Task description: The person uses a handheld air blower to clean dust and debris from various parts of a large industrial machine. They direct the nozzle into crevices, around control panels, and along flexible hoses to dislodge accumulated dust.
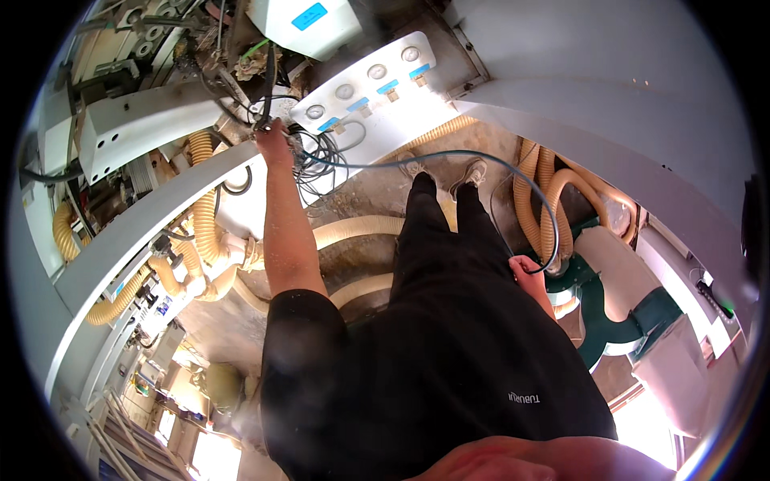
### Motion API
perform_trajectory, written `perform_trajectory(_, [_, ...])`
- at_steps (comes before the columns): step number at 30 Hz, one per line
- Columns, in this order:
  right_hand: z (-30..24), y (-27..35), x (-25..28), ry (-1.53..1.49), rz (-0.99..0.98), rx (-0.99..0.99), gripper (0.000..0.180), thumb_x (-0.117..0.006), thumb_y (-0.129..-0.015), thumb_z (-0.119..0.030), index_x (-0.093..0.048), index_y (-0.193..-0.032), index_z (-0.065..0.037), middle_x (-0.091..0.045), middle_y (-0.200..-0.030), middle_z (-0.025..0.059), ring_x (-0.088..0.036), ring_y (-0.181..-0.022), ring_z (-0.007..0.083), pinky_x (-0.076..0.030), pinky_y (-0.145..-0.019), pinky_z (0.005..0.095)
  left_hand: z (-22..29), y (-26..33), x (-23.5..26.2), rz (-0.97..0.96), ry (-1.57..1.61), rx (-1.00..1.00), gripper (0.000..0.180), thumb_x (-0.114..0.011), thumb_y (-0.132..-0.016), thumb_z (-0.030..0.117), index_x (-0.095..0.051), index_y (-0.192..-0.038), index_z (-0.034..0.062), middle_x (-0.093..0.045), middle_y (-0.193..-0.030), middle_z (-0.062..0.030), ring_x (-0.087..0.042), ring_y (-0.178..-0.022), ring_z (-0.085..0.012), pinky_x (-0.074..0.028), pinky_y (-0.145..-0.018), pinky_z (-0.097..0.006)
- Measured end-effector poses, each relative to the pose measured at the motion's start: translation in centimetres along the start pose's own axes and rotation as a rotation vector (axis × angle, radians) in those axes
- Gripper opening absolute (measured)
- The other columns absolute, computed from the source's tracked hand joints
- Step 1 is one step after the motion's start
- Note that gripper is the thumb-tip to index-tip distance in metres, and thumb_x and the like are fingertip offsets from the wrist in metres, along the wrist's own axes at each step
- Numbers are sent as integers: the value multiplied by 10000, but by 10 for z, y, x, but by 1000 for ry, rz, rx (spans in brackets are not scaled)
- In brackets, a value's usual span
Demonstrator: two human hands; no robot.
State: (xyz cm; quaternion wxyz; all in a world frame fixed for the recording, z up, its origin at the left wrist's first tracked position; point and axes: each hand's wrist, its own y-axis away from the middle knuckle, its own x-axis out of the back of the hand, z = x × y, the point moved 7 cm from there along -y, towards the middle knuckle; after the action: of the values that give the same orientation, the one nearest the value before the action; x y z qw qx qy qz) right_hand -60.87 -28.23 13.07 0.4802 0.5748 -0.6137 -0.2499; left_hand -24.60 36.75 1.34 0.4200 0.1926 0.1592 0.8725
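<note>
My left hand (pixel 273 135) reaches far out to a tangle of black cables (pixel 314 159) below a white machine arm, its fingers closed on the cable bundle where it enters the machine. A thin grey-blue hose (pixel 481 158) runs from that tangle, arcs over my black trousers and loops down to my right hand (pixel 525 269). That hand is closed on the hose's lower end beside my hip. My two shoes (pixel 473 172) stand on the dusty floor just under the hose.
A white panel with several round gauges (pixel 377 76) sits right of the left hand. Yellow corrugated hoses (pixel 204 212) run at left and right (pixel 553 200). A white-and-green duct (pixel 618 280) stands at right, and a long white machine beam (pixel 120 232) at left.
</note>
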Motion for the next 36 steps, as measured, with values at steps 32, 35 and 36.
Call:
perform_trajectory(32, [59, -118, 111, 76, -189, 396, 175, -698, -941, -224, -718, -994, -58, -672, -826, 10, -602, -745, 118, -495, -674, 295, 183, 149, 62, -38, -112, 94, 397, -549, -1005, 448, -559, -933, 58, -498, -628, -19, -499, -439, -143, -398, -372, -321])
perform_trajectory(35, [41, -84, 109, 142, -129, 354, 185, -699, -938, -225, -718, -1005, -53, -679, -835, 19, -610, -756, 125, -497, -686, 299, 203, 148, 29, -250, -307, -47, 464, -551, -998, 500, -566, -965, 37, -519, -620, -45, -492, -407, -163, -394, -368, -351])
perform_trajectory(36, [33, -70, 106, 175, -116, 341, 188, -699, -937, -225, -718, -1008, -51, -681, -838, 22, -612, -759, 127, -498, -690, 300, 207, 144, 28, -185, -278, -82, 466, -551, -999, 499, -576, -1004, 33, -511, -607, -49, -512, -422, -172, -399, -374, -362])
